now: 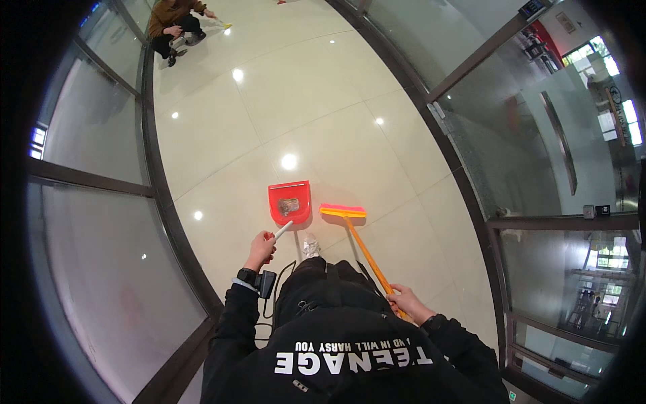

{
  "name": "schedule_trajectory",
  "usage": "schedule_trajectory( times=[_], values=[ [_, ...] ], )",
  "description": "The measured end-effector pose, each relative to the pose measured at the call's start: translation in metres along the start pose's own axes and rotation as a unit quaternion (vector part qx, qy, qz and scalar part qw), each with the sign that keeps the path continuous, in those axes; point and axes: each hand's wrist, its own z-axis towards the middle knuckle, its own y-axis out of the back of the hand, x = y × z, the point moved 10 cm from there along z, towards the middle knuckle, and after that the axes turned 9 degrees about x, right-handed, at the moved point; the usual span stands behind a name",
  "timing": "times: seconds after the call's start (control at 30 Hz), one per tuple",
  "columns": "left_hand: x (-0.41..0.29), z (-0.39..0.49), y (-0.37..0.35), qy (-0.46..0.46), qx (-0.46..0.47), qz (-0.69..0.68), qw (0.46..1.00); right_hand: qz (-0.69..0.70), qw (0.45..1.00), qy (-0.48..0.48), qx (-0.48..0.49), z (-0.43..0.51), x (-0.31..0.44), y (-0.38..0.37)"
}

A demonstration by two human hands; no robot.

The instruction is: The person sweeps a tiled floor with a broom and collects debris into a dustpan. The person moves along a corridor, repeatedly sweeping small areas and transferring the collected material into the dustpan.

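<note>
My left hand (261, 248) grips the pale handle (283, 230) of a red plastic dustpan (297, 194). The pan lies in front of me with its open lip facing away, and some greyish debris (288, 206) shows inside it. In my right hand (407, 304) is the orange stick (367, 252) of a broom. Its head (343, 210), orange with pink bristles, is just right of the dustpan, apart from it. One of my shoes (311, 246) shows below the gap between the two.
Glossy cream floor tiles (313, 111) stretch ahead. Dark-framed glass walls (101, 242) line the left, and a glass door (545, 146) with a long metal handle stands on the right. At the far left a person (176, 25) crouches with a yellow-ended tool (225, 24).
</note>
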Motion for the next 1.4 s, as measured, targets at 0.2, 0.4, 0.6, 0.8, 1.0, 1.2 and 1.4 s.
schedule_trajectory(
  times=[0.2, 0.4, 0.6, 0.8, 1.0, 1.2, 1.4],
  values=[
    [-0.008, -0.006, 0.002, 0.011, -0.018, 0.01, 1.0, -0.081, 0.995, 0.052, -0.024, -0.012, 0.034, -0.003],
    [-0.014, -0.015, -0.003, 0.005, -0.031, -0.064, 0.997, -0.144, 0.988, 0.047, 0.006, 0.02, 0.11, 0.012],
    [-0.013, -0.021, 0.016, 0.015, -0.105, -0.105, 0.989, -0.262, 0.962, 0.053, 0.058, 0.066, 0.207, -0.01],
    [-0.026, -0.037, 0.029, 0.033, -0.134, -0.167, 0.976, -0.366, 0.925, 0.046, 0.088, 0.089, 0.3, -0.052],
    [-0.032, -0.035, 0.031, 0.035, -0.193, -0.161, 0.967, -0.453, 0.878, 0.106, 0.116, 0.17, 0.396, -0.137],
    [-0.045, -0.036, 0.024, 0.069, -0.331, -0.008, 0.941, -0.501, 0.842, 0.143, 0.138, 0.276, 0.447, -0.205],
    [-0.046, -0.028, 0.037, 0.059, -0.346, -0.013, 0.936, -0.742, 0.64, 0.17, 0.104, 0.266, 0.403, -0.155]
  ],
)
